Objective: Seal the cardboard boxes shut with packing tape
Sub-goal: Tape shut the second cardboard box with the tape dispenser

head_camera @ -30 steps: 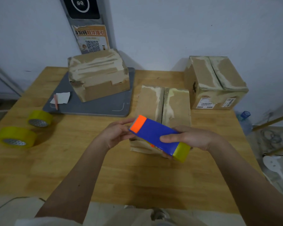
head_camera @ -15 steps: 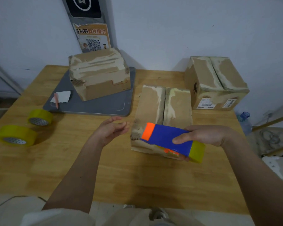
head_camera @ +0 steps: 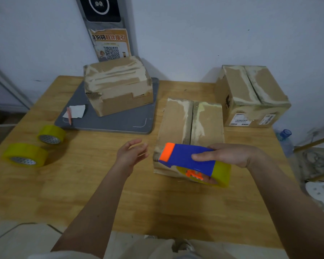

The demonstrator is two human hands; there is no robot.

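Head view shows your right hand gripping the blue tape dispenser, thumb across its top, with the yellow tape roll at its rear end. You hold it over the near edge of the middle box, orange tip pointing left. A second ago both hands were on the dispenser, in front of that box; since then your left hand has let go and drawn off to the left, and the dispenser has shifted right with its front end lower. Your left hand now hovers above the tabletop just left of the middle box, fingers loosely spread and holding nothing, a little blurred.

The middle box lies flat on the tabletop, its two top flaps meeting at a centre seam. The far box sits on a grey mat at the back, beside a scrap of paper. The right box stands at the back right corner, labels on its near side. Two spare tape rolls rest on the tabletop at the left. None of these has moved.
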